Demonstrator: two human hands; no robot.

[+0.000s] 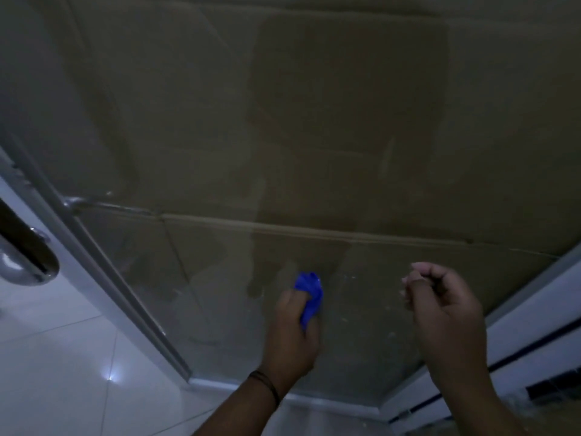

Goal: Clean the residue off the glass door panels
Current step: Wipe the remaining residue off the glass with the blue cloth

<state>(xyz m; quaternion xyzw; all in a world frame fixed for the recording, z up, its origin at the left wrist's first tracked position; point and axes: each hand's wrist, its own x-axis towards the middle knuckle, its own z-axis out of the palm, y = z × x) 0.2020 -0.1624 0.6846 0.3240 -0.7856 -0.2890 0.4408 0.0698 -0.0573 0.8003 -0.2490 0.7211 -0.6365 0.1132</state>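
Observation:
A glass door panel (pixel 220 294) fills most of the view, backed by brown cardboard. Pale specks of residue (pixel 361 297) dot its lower part. My left hand (pixel 292 335) grips a bunched blue cloth (pixel 309 292) and holds it against the glass low in the middle. My right hand (pixel 446 313) hovers to the right of it with its fingers curled at the glass; I cannot tell whether the fingertips pinch anything. A dark band circles my left wrist.
A metal door frame (pixel 103 272) runs diagonally down the left, with a chrome handle (pixel 28 256) on the white door beside it. White floor tiles (pixel 63 357) lie below left. A white frame (pixel 534 309) with dark strips borders the glass at lower right.

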